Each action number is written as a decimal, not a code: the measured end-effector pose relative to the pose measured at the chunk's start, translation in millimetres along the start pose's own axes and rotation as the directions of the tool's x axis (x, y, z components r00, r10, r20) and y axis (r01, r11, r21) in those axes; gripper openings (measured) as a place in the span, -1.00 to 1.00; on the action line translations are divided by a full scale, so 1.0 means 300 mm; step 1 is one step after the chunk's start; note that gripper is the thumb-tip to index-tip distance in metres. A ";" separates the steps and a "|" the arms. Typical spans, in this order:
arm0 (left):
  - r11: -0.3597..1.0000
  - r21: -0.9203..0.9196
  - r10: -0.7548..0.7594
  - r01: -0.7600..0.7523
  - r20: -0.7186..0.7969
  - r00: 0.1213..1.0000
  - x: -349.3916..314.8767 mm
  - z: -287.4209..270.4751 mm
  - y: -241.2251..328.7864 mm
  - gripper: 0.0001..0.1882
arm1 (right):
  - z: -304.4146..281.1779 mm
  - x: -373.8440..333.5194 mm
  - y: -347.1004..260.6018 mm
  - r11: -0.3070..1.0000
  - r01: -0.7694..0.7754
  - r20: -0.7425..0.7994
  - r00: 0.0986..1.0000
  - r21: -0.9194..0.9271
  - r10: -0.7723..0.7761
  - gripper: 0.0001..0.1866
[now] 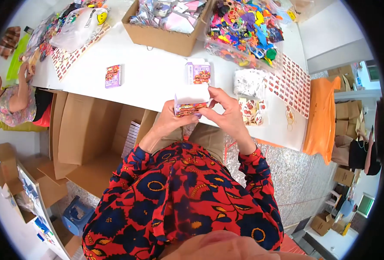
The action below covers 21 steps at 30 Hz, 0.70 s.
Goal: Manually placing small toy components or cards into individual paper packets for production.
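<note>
Between my two hands, over the table's near edge, is a small purple printed box with its white top flap raised. My left hand is closed around the box's left side and underside. At its right side my right hand grips the edge by the flap with thumb and fingers. Whether anything lies inside the box cannot be seen. Just beyond it, another purple box rests on the table, its white flap open. Farther left a closed purple box lies flat.
A carton of packets and a clear bin of colourful small pieces stand at the back. Right of my hands lie white packets and sticker sheets. A large open carton is below left. A co-worker sits far left.
</note>
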State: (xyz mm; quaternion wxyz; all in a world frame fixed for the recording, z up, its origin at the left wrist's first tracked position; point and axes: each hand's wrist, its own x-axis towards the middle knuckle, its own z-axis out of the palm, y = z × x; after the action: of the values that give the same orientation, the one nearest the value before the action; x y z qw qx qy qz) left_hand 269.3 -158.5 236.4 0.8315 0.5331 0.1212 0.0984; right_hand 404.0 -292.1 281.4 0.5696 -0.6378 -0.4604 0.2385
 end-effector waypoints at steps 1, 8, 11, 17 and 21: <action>0.996 0.079 0.029 -0.029 0.000 1.000 0.005 -0.021 0.001 -0.56 | -0.011 0.026 -0.008 0.998 -0.019 0.021 1.000 0.063 0.018 -0.56; 0.993 -0.017 0.116 -0.119 -0.101 0.988 0.029 -0.116 0.024 -0.59 | -0.107 0.410 0.027 0.968 0.075 0.004 0.997 -0.239 -0.076 -0.69; 0.995 0.015 0.104 -0.103 -0.136 0.985 0.035 -0.141 0.041 -0.61 | -0.101 0.639 0.095 0.824 0.257 0.065 0.963 -0.505 -0.260 -0.70; 0.996 -0.027 0.075 -0.080 -0.147 0.986 0.068 -0.184 0.046 -0.61 | -0.122 0.949 0.307 0.234 0.411 0.344 0.897 -0.881 -0.278 -0.73; 0.997 -0.042 0.056 -0.067 -0.228 0.972 0.043 -0.231 0.032 -0.60 | -0.038 1.004 0.331 0.012 0.426 0.424 0.902 -0.904 -0.085 -0.81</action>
State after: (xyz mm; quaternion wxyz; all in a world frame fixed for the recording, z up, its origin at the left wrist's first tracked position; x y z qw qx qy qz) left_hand 260.1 -90.9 215.9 0.8219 0.5011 0.1959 0.1873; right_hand 584.1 -31.9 256.4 -0.0485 -0.7190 -0.6723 -0.1692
